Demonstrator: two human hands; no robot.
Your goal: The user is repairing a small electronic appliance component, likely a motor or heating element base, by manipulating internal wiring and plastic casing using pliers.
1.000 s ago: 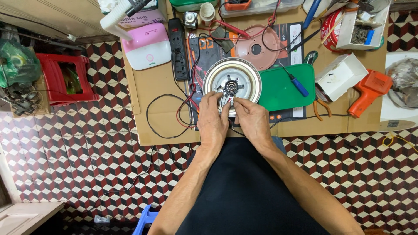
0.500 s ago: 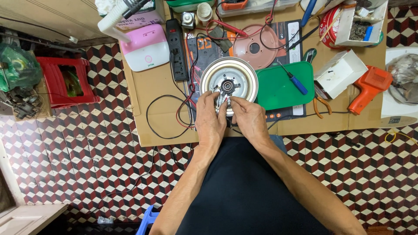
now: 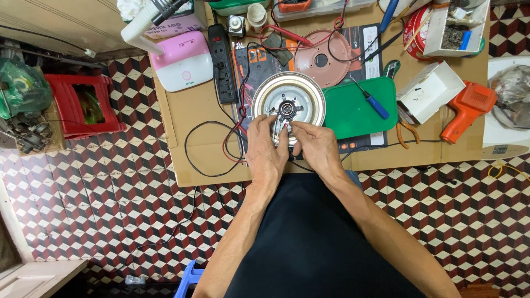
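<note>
Both forearms are bare from the elbows down, with no sleeve reaching into view. The left hand [image 3: 266,149] and the right hand [image 3: 316,148] wear no gloves, and no ring, watch or bracelet shows on either (the fingertips are too small to tell nails apart). Below the arms, a plain black garment covers the lap, smooth and without visible print or seams.

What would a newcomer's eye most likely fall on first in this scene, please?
Probably the shiny round metal disc at the table's centre, with the left hand and right hand on its near edge. Next, the green tray just right of it and the orange tool further right.
</note>
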